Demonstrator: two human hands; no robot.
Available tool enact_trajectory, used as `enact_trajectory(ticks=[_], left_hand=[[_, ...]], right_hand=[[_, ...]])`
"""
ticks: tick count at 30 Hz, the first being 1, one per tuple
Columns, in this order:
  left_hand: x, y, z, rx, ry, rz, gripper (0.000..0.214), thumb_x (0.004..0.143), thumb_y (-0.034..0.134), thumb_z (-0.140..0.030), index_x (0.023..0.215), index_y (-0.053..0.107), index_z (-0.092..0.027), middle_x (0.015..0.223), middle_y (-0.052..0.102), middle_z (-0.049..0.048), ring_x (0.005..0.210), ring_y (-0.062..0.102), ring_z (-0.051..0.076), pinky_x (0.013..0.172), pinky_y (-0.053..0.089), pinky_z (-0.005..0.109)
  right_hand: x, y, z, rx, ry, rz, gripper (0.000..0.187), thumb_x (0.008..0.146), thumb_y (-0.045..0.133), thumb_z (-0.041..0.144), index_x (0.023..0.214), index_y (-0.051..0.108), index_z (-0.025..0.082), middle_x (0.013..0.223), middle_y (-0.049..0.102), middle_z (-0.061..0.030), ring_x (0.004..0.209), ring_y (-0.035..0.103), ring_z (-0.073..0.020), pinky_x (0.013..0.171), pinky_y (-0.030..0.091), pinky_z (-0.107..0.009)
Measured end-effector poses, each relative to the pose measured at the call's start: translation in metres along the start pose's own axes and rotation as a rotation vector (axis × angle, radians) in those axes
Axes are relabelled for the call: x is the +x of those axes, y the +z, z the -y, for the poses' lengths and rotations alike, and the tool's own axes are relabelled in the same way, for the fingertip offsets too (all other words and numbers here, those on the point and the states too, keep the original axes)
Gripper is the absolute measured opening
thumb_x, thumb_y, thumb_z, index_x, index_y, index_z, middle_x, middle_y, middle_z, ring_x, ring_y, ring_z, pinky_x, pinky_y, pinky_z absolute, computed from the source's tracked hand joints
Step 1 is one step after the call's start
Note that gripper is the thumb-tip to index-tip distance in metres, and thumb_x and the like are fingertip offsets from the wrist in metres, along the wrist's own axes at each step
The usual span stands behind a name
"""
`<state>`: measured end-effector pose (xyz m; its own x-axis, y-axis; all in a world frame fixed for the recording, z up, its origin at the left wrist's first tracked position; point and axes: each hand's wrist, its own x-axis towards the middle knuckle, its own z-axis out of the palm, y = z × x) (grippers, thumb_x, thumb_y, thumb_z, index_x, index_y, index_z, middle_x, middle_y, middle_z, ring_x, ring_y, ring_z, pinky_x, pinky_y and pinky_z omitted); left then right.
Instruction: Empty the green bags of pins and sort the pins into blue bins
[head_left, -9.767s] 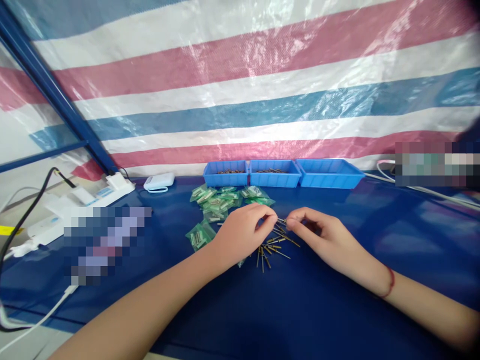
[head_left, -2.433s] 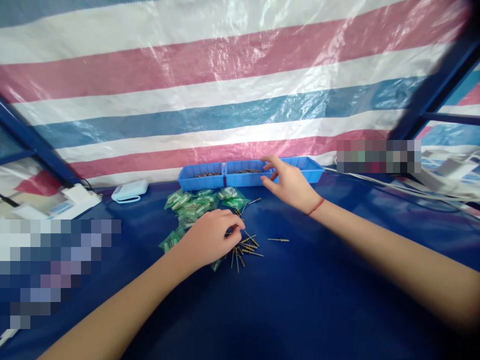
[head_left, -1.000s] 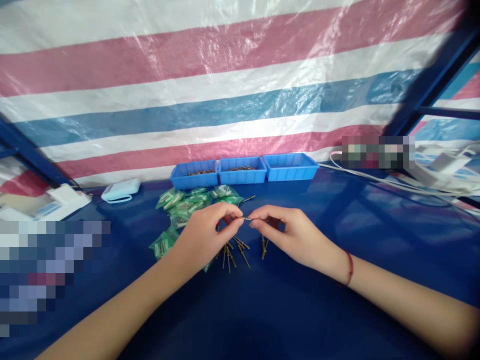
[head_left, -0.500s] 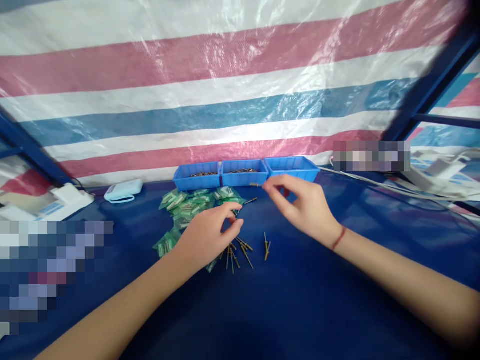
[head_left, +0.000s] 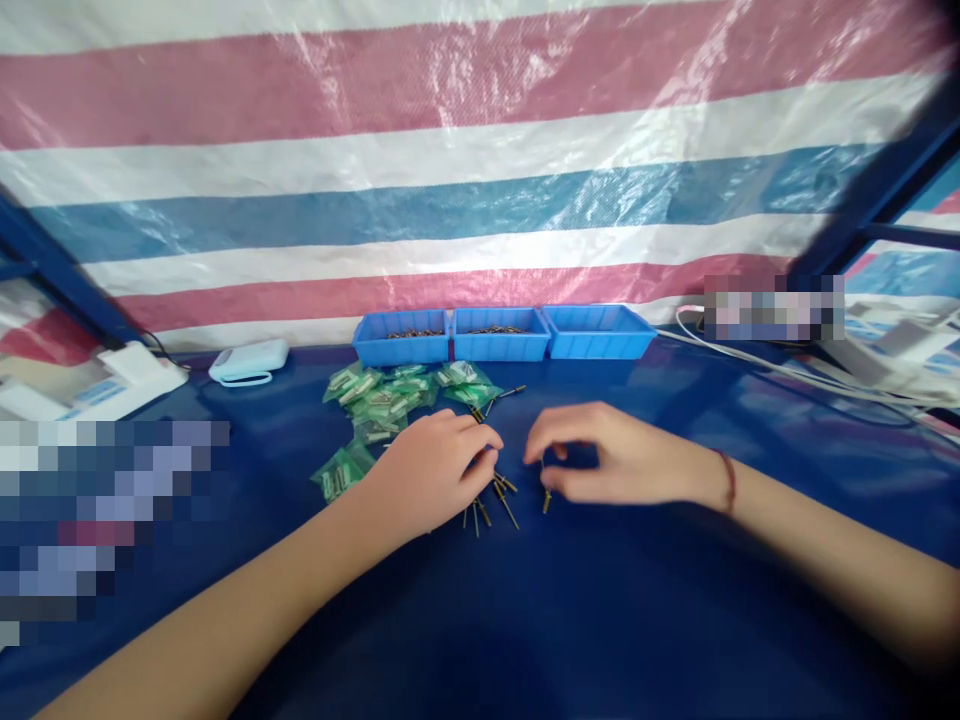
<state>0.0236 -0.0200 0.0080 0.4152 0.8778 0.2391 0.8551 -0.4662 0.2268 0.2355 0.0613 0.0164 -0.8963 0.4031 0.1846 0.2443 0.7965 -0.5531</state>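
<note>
My left hand [head_left: 439, 470] rests on the blue table cover with its fingers curled over a small pile of thin brass pins [head_left: 491, 500]; its thumb and forefinger are pinched together, and what they hold is hidden. My right hand [head_left: 619, 460], with a red thread at the wrist, lies just right of the pile. Its fingers are bent, with thumb and forefinger close together over a single pin [head_left: 546, 497]. Whether it grips that pin I cannot make out.
Small green bags [head_left: 390, 392] lie behind my left hand. Three blue trays [head_left: 600, 345] stand in a row at the striped tarp wall; two hold brass parts. A white device [head_left: 250, 360] sits back left, and white cables [head_left: 787, 365] run along the back right.
My right hand has come back down from the blue trays to the table beside the pin pile. My left hand has stayed on the pile.
</note>
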Motion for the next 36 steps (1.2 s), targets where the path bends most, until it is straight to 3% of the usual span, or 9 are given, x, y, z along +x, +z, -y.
enact_trajectory(ticks=[2, 6, 13, 16, 21, 28, 36], left_hand=[[0.0, 0.003, 0.001, -0.025, 0.004, 0.021, 0.024, 0.092, 0.042, -0.021, 0.097, 0.065, -0.02, 0.09, 0.068, 0.0024, 0.086, 0.058, 0.02, 0.08, 0.045, 0.035], [0.001, 0.006, -0.003, -0.077, -0.033, 0.007, 0.023, 0.092, 0.042, -0.021, 0.096, 0.065, -0.021, 0.089, 0.068, 0.0019, 0.083, 0.058, 0.019, 0.076, 0.045, 0.032], [0.003, 0.008, -0.012, -0.157, -0.085, -0.021, 0.024, 0.091, 0.043, -0.021, 0.107, 0.062, -0.021, 0.092, 0.068, 0.002, 0.086, 0.057, 0.019, 0.078, 0.044, 0.033], [0.004, 0.01, -0.013, -0.184, -0.093, -0.004, 0.025, 0.091, 0.044, -0.021, 0.107, 0.062, -0.02, 0.093, 0.069, 0.0015, 0.086, 0.057, 0.018, 0.078, 0.044, 0.033], [0.005, 0.011, -0.017, -0.189, -0.077, 0.012, 0.023, 0.09, 0.045, -0.021, 0.102, 0.065, -0.021, 0.092, 0.069, 0.0009, 0.084, 0.058, 0.018, 0.079, 0.044, 0.033], [0.005, 0.008, -0.024, -0.405, -0.186, -0.12, 0.015, 0.083, 0.057, -0.024, 0.095, 0.066, -0.023, 0.08, 0.068, -0.0022, 0.065, 0.058, 0.012, 0.065, 0.047, 0.024], [0.005, 0.005, -0.029, -0.463, -0.219, -0.255, 0.01, 0.083, 0.058, -0.024, 0.09, 0.065, -0.021, 0.075, 0.065, -0.0042, 0.061, 0.055, 0.009, 0.061, 0.044, 0.022]], right_hand=[[-0.011, 0.005, 0.007, 0.04, -0.021, 0.09, 0.019, 0.078, 0.061, 0.02, 0.095, 0.07, 0.022, 0.094, 0.065, -0.0027, 0.081, 0.062, -0.0141, 0.076, 0.049, -0.026], [-0.011, 0.012, 0.007, 0.028, -0.049, 0.077, 0.019, 0.087, 0.052, 0.018, 0.091, 0.07, 0.021, 0.093, 0.064, -0.0042, 0.082, 0.061, -0.0146, 0.078, 0.048, -0.028], [-0.014, 0.016, 0.007, 0.04, 0.035, -0.151, 0.015, 0.091, 0.049, 0.025, 0.094, 0.063, 0.022, 0.089, 0.067, -0.0024, 0.078, 0.06, -0.0148, 0.072, 0.047, -0.027], [-0.015, 0.023, 0.005, 0.148, 0.107, -0.216, 0.012, 0.09, 0.05, 0.028, 0.091, 0.061, 0.021, 0.085, 0.065, -0.001, 0.071, 0.058, -0.013, 0.065, 0.047, -0.025], [-0.011, 0.033, 0.004, 0.433, 0.172, -0.337, 0.022, 0.088, 0.053, 0.03, 0.106, 0.059, 0.02, 0.092, 0.066, -0.0035, 0.077, 0.061, -0.0138, 0.067, 0.049, -0.027], [-0.009, 0.028, 0.017, 0.918, 0.327, -0.521, 0.02, 0.081, 0.064, 0.035, 0.092, 0.062, 0.019, 0.084, 0.071, -0.0036, 0.082, 0.067, -0.0153, 0.073, 0.051, -0.028], [-0.01, 0.031, 0.015, 0.999, 0.337, -0.51, 0.021, 0.081, 0.065, 0.038, 0.084, 0.065, 0.017, 0.083, 0.069, -0.0039, 0.078, 0.063, -0.0131, 0.071, 0.049, -0.026]])
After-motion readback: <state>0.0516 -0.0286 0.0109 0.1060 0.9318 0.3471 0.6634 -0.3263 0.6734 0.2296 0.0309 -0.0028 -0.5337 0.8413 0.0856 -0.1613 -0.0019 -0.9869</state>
